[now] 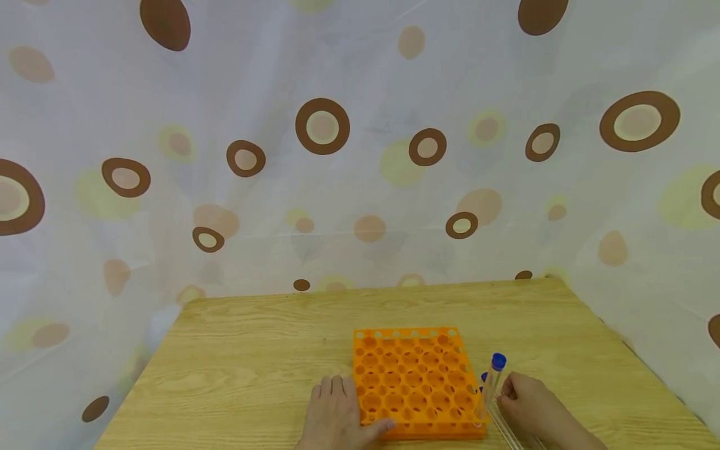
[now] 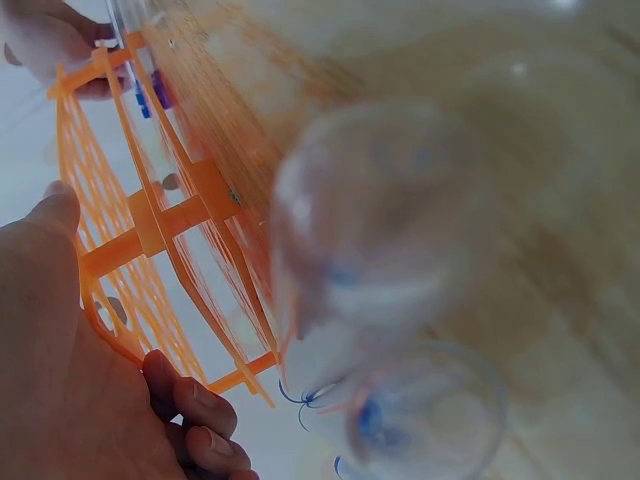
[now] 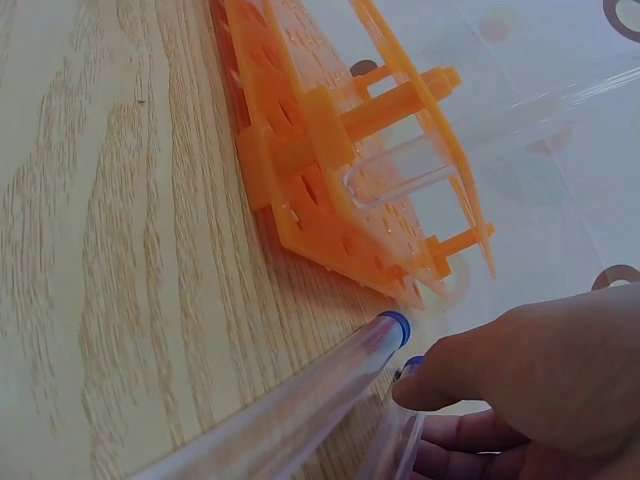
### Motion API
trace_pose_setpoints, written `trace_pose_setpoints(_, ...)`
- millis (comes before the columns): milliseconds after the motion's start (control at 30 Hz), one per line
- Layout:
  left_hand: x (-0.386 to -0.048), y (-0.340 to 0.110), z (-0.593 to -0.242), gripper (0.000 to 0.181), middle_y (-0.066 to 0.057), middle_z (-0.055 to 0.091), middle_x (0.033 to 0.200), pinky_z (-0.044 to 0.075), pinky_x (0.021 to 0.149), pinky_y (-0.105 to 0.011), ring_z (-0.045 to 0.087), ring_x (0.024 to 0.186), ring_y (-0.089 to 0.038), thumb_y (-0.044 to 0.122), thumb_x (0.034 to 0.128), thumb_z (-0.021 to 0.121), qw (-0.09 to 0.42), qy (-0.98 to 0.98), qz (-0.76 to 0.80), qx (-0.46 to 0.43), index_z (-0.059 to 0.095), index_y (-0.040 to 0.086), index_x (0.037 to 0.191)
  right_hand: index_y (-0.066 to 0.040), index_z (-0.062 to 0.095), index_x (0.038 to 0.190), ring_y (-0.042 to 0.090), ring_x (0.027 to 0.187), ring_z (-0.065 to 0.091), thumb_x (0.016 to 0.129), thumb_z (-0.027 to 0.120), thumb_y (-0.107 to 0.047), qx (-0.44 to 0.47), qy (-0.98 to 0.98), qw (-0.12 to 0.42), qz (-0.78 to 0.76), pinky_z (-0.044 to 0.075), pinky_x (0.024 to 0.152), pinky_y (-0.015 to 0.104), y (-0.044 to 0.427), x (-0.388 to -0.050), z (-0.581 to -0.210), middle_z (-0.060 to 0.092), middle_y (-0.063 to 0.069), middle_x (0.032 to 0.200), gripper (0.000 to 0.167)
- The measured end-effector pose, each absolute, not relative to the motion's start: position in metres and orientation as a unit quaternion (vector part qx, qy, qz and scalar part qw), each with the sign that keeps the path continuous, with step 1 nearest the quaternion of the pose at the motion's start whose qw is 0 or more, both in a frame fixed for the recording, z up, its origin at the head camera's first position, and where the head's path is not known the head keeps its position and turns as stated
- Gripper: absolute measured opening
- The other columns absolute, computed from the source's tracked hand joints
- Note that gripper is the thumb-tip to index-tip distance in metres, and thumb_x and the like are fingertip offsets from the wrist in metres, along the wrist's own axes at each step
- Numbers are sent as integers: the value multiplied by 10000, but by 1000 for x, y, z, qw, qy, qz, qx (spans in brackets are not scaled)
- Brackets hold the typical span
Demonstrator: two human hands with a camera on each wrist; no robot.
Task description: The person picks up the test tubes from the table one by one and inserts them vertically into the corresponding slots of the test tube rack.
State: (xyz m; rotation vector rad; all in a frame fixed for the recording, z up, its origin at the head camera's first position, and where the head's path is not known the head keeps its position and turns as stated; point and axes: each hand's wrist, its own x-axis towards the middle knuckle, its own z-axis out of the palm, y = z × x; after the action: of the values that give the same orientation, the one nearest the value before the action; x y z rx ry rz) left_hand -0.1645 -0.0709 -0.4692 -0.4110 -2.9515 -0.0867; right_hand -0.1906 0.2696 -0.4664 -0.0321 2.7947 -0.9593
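An orange test tube rack (image 1: pixel 416 381) stands on the table, its top full of round holes. My left hand (image 1: pixel 335 415) grips its left side, thumb across the front corner and fingers along the edge. One clear test tube with a blue cap (image 1: pixel 498 361) stands tilted in the rack's front right corner; its rounded bottom (image 3: pixel 375 185) shows below the top plate. To the right of the rack lie more blue-capped tubes, one of them a test tube (image 3: pixel 300 410) flat on the wood. My right hand (image 1: pixel 531 406) pinches another test tube (image 3: pixel 400 425) near its blue cap.
The wooden table (image 1: pixel 253 350) extends left of the rack and behind it. A patterned curtain (image 1: pixel 360 187) hangs around its back and sides. Blurred clear tube ends (image 2: pixel 385 215) fill the foreground of the left wrist view.
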Motion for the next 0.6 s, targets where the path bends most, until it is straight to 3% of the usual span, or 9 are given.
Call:
trace_pose_setpoints(233, -163, -72, -470, 890, -43, 411, 726, 385, 678, -340, 366, 671, -201, 943, 758, 298, 79, -988, -17, -133, 497, 77, 810, -36, 558, 845, 171, 665, 479, 893, 625, -104, -3, 944, 92, -318, 399, 603, 295, 269, -191, -467, 548, 24, 742, 107)
trace_pose_setpoints(500, -164, -71, -467, 846, -35, 389, 727, 344, 670, -334, 343, 677, -204, 928, 772, 313, 81, -987, -27, -136, 464, 96, 789, -25, 582, 873, 163, 685, 511, 889, 610, -92, 1, 942, 88, -325, 436, 616, 302, 272, -193, -466, 586, 27, 766, 75)
trace_pose_setpoints(600, -164, -71, -467, 842, -37, 396, 727, 346, 664, -334, 346, 673, -205, 921, 776, 329, 82, -987, -26, -137, 471, 90, 786, -16, 603, 878, 149, 685, 518, 884, 607, -73, -11, 945, 64, -319, 448, 603, 275, 274, -193, -464, 597, 22, 762, 58)
